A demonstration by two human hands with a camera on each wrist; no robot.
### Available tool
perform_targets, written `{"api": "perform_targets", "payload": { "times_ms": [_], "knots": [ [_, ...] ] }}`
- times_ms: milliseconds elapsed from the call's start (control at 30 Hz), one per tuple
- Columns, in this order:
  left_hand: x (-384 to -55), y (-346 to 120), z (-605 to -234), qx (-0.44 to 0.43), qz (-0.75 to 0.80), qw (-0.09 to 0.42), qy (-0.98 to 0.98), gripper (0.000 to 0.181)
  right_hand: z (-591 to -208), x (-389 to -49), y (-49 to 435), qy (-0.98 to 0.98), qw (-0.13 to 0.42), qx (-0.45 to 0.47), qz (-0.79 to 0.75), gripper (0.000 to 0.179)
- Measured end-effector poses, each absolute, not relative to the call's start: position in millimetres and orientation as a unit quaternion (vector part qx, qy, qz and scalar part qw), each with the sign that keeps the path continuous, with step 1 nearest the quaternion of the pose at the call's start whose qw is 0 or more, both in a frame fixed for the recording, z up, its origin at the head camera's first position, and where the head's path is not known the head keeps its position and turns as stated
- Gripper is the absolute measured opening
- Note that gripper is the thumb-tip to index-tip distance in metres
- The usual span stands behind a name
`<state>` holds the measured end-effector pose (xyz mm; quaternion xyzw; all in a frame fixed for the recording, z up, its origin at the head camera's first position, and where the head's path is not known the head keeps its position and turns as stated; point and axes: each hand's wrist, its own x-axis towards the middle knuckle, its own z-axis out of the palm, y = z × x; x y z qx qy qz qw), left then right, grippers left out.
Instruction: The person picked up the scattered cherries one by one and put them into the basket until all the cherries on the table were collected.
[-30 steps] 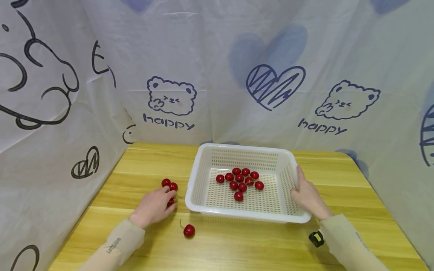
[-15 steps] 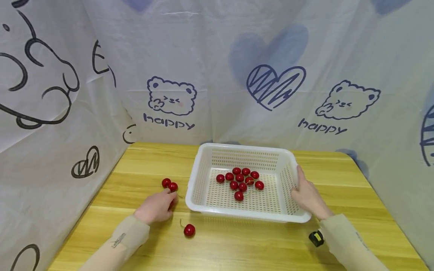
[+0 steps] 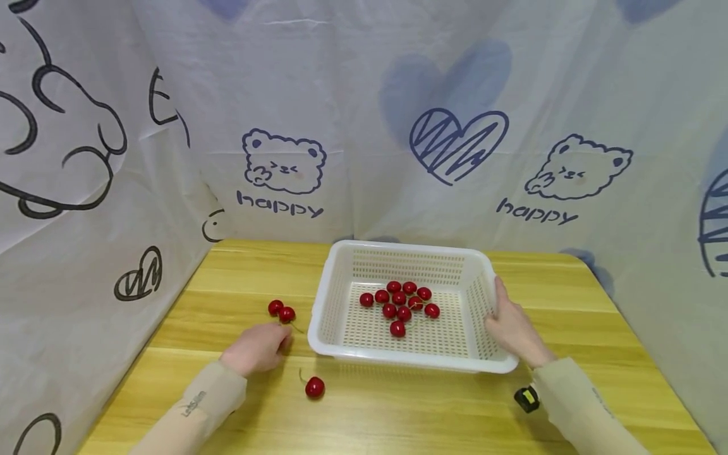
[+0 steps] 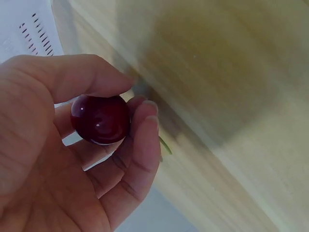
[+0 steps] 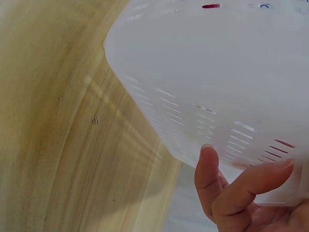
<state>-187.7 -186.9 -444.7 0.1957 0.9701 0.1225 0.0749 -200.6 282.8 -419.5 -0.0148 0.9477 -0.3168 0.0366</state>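
Observation:
My left hand is low over the table, left of the white basket. The left wrist view shows its thumb and fingers curled round a dark red cherry; in the head view the hand covers that cherry. Just beyond the knuckles lie two more cherries, side by side. A single cherry with its stem rests nearer to me. My right hand grips the right end of the perforated plastic basket, thumb over the rim and fingers against the outer wall. Inside, several cherries sit in a loose cluster.
The yellow wood-grain table carries everything. A small black object with a yellow mark shows beside my right sleeve. Printed white cloth hangs behind and to the left, close to the table edges.
My left hand has drawn back slightly from the two cherries and now holds the cherry that was under its fingers. My right hand and the basket keep their places; the head view shifts slightly.

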Motion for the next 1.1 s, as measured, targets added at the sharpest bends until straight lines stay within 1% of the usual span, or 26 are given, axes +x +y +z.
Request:
{"api": "perform_targets", "payload": {
  "times_ms": [333,633,767,933,1100],
  "knots": [
    [-192,-187,-435,0.193,0.12,0.074,0.971,0.022,-420,-201,282,0.948,0.035,-0.015,-0.317,0.091],
    [-197,-188,-423,0.203,0.122,0.068,0.969,0.027,-424,-201,283,0.944,0.036,-0.011,-0.329,0.091],
    [-203,-188,-413,0.208,0.112,0.064,0.97,0.023,-423,-201,284,0.945,0.034,-0.014,-0.326,0.092],
    [-213,-188,-397,0.198,0.107,0.074,0.971,0.015,-422,-200,283,0.947,0.031,-0.014,-0.319,0.092],
    [-221,-186,-381,0.196,0.106,0.071,0.972,0.015,-420,-199,283,0.947,0.029,-0.015,-0.318,0.091]
  ]
}}
